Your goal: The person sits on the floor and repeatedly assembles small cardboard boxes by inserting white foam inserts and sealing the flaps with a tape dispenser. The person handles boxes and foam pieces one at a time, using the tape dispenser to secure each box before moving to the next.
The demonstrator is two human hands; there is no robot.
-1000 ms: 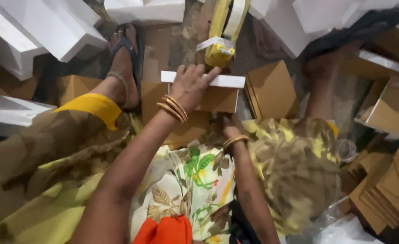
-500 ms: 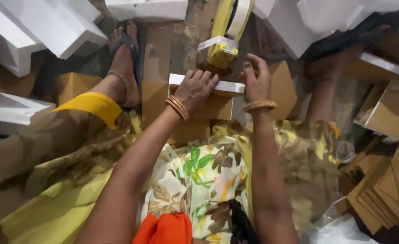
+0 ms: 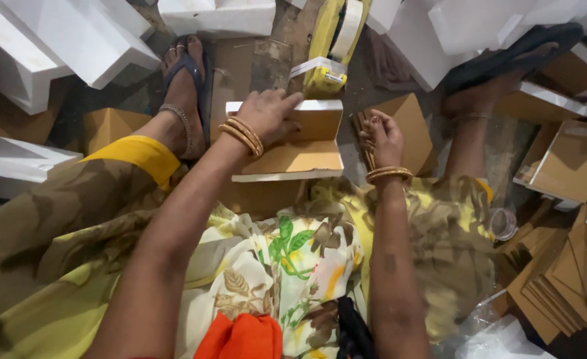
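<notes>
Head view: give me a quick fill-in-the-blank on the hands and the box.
1. The left hand presses on a half-folded ___ box with white edges.
2. The right hand reaches into a ___ of flat cardboard pieces.
3. A ___ tape dispenser lies just beyond the box.
4. Both wrists wear gold ___.

Missing: cardboard; stack; yellow; bangles

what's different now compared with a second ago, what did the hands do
The right hand came up from beside the knee and now rests on the stack of brown cardboard sheets. The left hand stayed pressed on the white-edged cardboard box, which now lies folded open with its lower flap out toward the lap. The yellow tape dispenser and the white foam blocks did not move.
</notes>
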